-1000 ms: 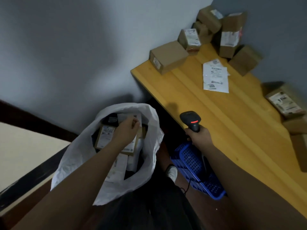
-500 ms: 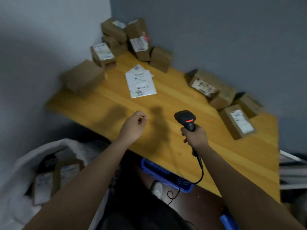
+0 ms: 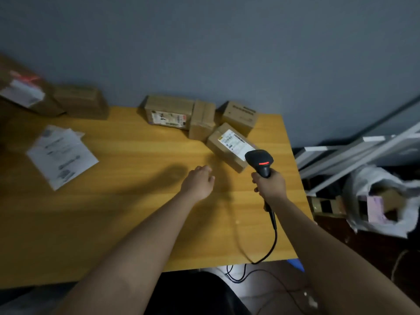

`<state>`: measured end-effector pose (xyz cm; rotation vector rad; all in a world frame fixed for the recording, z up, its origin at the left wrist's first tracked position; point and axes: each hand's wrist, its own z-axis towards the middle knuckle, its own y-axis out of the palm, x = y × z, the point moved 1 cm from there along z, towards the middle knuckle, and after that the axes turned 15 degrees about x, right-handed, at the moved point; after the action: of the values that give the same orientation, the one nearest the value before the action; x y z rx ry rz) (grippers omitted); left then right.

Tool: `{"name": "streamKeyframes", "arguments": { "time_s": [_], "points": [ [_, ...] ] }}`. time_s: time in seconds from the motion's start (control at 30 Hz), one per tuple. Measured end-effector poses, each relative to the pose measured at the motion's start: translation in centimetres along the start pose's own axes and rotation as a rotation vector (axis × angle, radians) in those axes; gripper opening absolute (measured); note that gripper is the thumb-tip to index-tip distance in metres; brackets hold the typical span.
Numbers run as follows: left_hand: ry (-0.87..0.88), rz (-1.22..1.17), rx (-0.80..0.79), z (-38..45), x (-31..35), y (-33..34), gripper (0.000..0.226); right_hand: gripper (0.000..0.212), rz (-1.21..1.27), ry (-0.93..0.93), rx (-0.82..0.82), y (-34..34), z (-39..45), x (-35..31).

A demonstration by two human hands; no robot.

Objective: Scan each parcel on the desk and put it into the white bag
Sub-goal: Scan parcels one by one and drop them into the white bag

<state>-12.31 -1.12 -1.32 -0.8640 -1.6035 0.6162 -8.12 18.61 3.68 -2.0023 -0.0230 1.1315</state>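
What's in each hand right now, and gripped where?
Right hand grips the barcode scanner by its handle, below the head. Left hand holds nothing.

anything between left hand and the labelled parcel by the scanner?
Head view: only bare desk between the left hand and the labelled parcel. The right hand holds the scanner beside it.

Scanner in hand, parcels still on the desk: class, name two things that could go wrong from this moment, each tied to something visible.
The scanner hangs over one end of the nearest parcel, so it may read that label poorly. The right hand grips it. The cable drapes over the desk edge and might snag. The left hand holds nothing.
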Motion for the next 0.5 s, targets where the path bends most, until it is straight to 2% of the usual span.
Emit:
{"name": "streamKeyframes", "arguments": {
  "time_s": [0.2,0.4,0.5],
  "points": [
    [0.226,0.270,-0.203,4.4,4.9,4.9,0.057,0.017,0.031,0.098,0.048,0.2,3.2,2.5],
    [0.397,0.442,-0.169,8.8,6.3,8.2,0.075,0.017,0.092,0.164,0.062,1.6,5.2,4.8],
    [0.482,0.555,-0.170,9.9,5.6,9.3,0.084,0.010,0.123,0.195,0.075,1.8,5.9,5.6]
  ]
}}
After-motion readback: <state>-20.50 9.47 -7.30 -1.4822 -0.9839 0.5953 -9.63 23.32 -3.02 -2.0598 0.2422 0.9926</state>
